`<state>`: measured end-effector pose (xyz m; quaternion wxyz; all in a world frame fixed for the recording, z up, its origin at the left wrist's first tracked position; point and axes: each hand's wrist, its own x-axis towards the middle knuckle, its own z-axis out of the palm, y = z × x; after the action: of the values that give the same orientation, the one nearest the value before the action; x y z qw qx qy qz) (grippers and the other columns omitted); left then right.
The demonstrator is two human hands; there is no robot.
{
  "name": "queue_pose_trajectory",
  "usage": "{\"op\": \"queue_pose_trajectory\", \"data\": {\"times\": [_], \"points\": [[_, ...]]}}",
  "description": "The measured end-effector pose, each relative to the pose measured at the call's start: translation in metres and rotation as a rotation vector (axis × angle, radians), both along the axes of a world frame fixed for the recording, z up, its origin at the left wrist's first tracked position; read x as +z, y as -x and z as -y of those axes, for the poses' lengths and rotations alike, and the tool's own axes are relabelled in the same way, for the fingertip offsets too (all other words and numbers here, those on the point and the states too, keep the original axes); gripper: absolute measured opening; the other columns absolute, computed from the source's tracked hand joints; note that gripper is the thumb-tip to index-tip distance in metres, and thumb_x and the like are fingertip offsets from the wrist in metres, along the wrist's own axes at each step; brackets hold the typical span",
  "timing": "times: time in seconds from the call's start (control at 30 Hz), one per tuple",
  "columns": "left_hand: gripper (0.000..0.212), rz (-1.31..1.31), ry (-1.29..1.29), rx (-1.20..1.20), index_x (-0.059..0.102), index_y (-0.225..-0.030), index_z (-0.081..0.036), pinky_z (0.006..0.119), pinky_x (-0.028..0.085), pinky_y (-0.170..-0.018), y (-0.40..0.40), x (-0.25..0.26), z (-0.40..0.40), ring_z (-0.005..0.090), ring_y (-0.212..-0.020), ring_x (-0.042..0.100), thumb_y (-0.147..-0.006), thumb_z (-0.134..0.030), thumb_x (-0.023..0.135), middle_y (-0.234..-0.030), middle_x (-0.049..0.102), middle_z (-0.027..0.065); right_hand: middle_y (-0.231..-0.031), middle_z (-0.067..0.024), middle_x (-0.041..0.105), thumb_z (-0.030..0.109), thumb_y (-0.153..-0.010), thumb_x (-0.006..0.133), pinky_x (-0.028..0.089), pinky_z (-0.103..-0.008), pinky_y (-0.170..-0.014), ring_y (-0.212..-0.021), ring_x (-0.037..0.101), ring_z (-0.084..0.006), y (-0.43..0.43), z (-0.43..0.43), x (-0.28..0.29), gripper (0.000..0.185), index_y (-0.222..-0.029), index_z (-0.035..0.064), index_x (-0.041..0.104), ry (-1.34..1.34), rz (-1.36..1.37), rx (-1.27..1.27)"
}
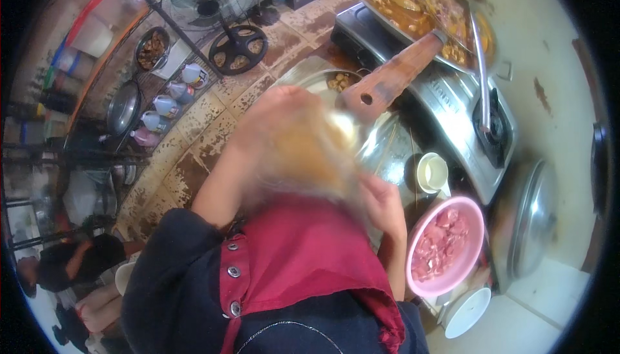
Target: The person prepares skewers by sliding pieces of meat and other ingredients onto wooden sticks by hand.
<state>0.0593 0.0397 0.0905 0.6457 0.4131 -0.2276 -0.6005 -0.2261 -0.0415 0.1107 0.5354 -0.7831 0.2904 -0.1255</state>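
Note:
Both my hands are raised in front of the red apron [310,242], holding a clear plastic bag [310,150] with yellow-brown contents. Motion blurs the bag, so what is inside cannot be made out. My left hand [286,107] grips it at the upper left, while my right hand [380,196] is at its lower right edge. Just beyond the bag is a thick wooden handle [392,75] with a hole in it. Beneath that lies a shiny metal surface [387,150], partly hidden by the bag, and some brown pieces [341,81] show in a pan behind.
A large pan of orange-brown stew [397,0] holds a metal ladle [477,63] above a gas stove [445,107]. On the right are a measuring cup [432,173], a pink basin [412,257] of raw meat and a lidded pot [533,223]. A fan [208,7] and a seated person [87,257] are leftward.

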Motion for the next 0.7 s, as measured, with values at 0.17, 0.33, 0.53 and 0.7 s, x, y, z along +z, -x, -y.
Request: {"op": "queue_pose_trajectory", "data": {"times": [0.17, 0.33, 0.53, 0.7], "points": [[0.028, 0.073, -0.093, -0.044, 0.052, -0.111, 0.008, 0.028, 0.057, -0.070, -0.011, -0.002, -0.005, 0.0169, -0.081, 0.066, -0.090, -0.011, 0.050, -0.103, 0.063, 0.0150, -0.058, -0.0030, 0.047, 0.007, -0.086, 0.054, 0.036, -0.0246, -0.050, -0.055, 0.042, -0.0059, 0.001, -0.002, 0.001, 0.014, -0.093, -0.0033, 0.062, -0.055, 0.027, -0.011], [0.028, 0.047, -0.174, 0.034, 0.052, -0.111, 0.008, 0.028, 0.058, -0.068, -0.024, -0.038, -0.007, 0.0175, -0.075, 0.066, -0.090, -0.010, 0.049, -0.097, 0.064, 0.0138, -0.058, -0.0020, 0.047, 0.006, -0.087, 0.053, 0.036, -0.0239, -0.050, -0.055, 0.042, -0.0055, -0.006, -0.013, -0.009, 0.014, -0.092, -0.0036, 0.062, -0.129, 0.052, -0.045], [0.030, 0.189, -0.031, 0.173, 0.049, -0.117, 0.008, 0.035, 0.050, -0.087, 0.009, -0.021, 0.009, 0.0221, -0.096, 0.060, -0.091, -0.007, 0.045, -0.111, 0.058, 0.0144, -0.060, -0.0109, 0.056, 0.007, -0.086, 0.054, 0.041, -0.0285, -0.052, -0.054, 0.052, -0.0133, -0.026, -0.030, -0.015, 0.014, -0.092, -0.0027, 0.062, 0.174, 0.087, -0.098], [0.036, 0.339, -0.086, 0.607, 0.061, -0.107, -0.004, 0.031, 0.045, -0.079, 0.036, -0.035, 0.015, 0.0196, -0.087, 0.059, -0.088, -0.034, 0.054, -0.095, 0.064, 0.0107, -0.076, -0.0255, 0.056, 0.008, -0.083, 0.055, 0.047, -0.0414, -0.059, -0.073, 0.058, -0.0426, -0.035, -0.035, 0.006, 0.011, -0.088, 0.0000, 0.060, 0.247, 0.141, -0.124]]}}
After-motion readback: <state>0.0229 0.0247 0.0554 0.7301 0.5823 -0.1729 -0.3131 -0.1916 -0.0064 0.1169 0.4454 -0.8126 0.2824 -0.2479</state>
